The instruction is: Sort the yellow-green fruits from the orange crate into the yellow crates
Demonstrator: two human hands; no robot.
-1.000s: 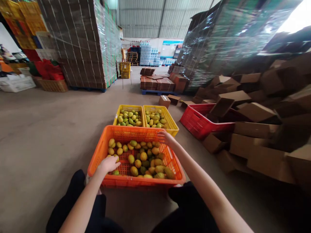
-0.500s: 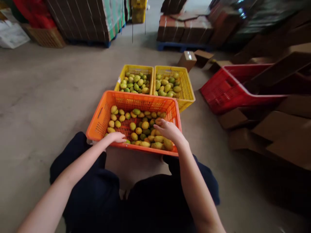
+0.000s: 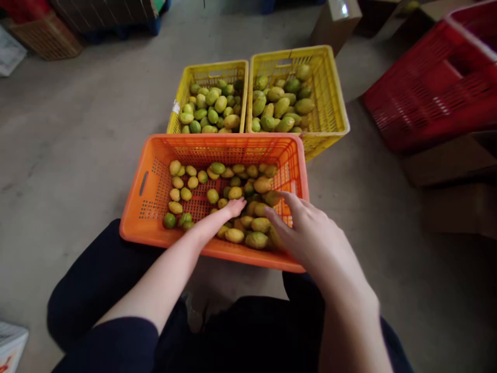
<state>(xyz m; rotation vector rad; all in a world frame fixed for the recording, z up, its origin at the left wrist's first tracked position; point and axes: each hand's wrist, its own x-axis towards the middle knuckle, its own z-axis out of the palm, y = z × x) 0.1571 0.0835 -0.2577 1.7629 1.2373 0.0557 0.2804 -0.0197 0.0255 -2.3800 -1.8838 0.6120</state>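
Yellow and green fruits that look like mangoes (image 3: 235,235) lie loose in an orange crate (image 3: 134,217) in front of my knees, most of them towards its right half. My left hand (image 3: 235,207) reaches over the front rim into the middle of the pile, fingers stretched out against the fruit; nothing shows gripped in it. Above the crate's right end is my right hand (image 3: 310,228), thumb and forefinger spread apart beside the fruit, its other fingers hidden behind the hand.
Two yellow crates (image 3: 248,98) of greener fruit stand side by side just behind the orange one. A large red crate (image 3: 430,77) and cardboard boxes (image 3: 458,207) are on the right. Farther back stand another carton (image 3: 336,23) and a wicker-coloured basket (image 3: 46,36) at left.
My left hand has moved right, from the crate's front left to the middle of the fruit. My right hand has drawn back towards me and to the right. The view has tilted down and closer.
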